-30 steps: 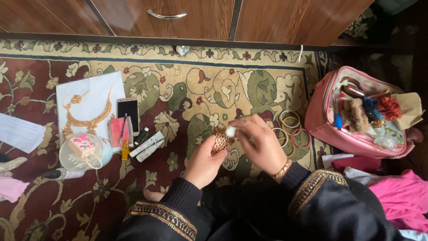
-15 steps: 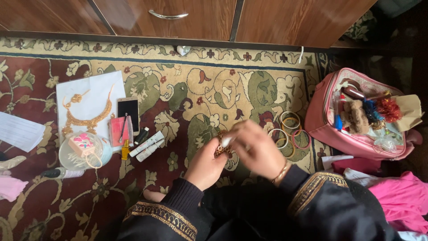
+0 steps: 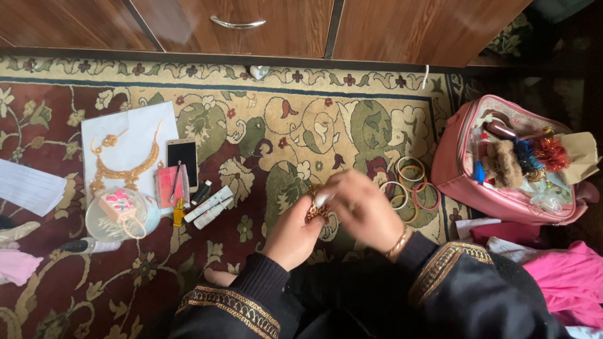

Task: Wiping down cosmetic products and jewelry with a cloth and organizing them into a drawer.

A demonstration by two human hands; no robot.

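Patterned rug (image 3: pixel 301 125) on the floor, wood cabinet (image 3: pixel 282 25) along its far edge. Person sits at the near edge in black sleeves. Left hand (image 3: pixel 294 233) has fingers curled tight around a gold mesh cuff (image 3: pixel 312 207), pinching it from below. Right hand (image 3: pixel 361 210) has fingertips pressed together on a small white bit (image 3: pixel 321 199) against the cuff's top; blurred, exact grip hard to tell. Cuff sits between both sets of fingertips, above the rug.

Just right of the fingers: about four bangles (image 3: pixel 411 182) lying loose. Further right: one open pink case (image 3: pixel 496 188), stuffed. Well left of the fingers: one phone (image 3: pixel 181 160), two white tubes (image 3: pixel 209 205), one gold necklace (image 3: pixel 122 166) on white paper, one clear bowl (image 3: pixel 119 216).

Bare rug beyond the fingertips up to the cabinet; clutter crowds both sides.
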